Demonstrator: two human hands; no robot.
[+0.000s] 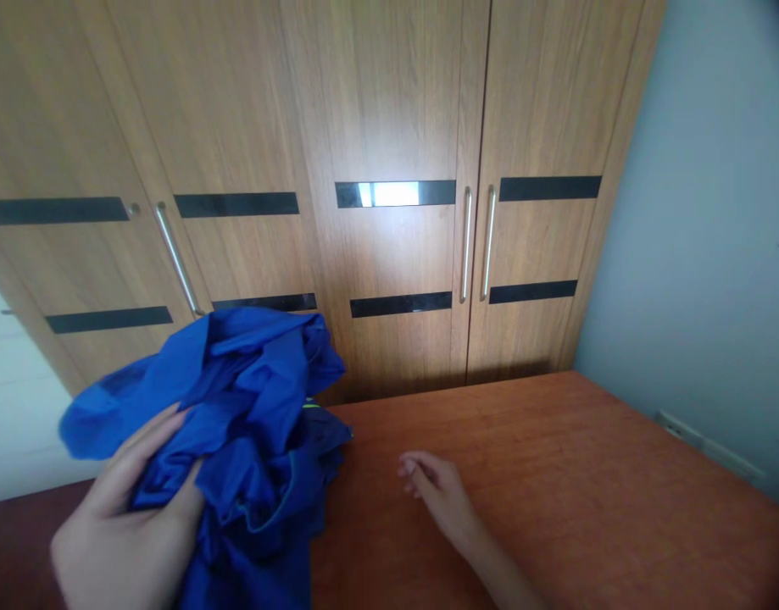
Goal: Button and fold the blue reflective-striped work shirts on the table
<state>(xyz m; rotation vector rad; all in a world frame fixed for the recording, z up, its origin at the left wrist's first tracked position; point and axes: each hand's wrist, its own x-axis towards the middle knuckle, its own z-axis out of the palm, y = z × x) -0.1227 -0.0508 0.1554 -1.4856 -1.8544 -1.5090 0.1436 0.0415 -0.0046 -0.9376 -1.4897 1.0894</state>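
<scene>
My left hand [131, 508] grips a bunched blue garment [255, 424], thumb and fingers sunk into its folds, and lifts it at the left above the table. The cloth hangs crumpled, so its exact kind is hidden. At its right side a darker navy part [329, 436] shows with a small yellow-green strip. My right hand [436, 487] is apart from the garment, over the table to its right. Its fingers are curled together and nothing shows in them.
A reddish-brown wooden table [554, 474] spreads across the front. Behind it stands a wooden wardrobe [389, 102] with dark inlays and metal handles [466, 246]. A pale wall [700, 212] with sockets [678, 426] borders the right side.
</scene>
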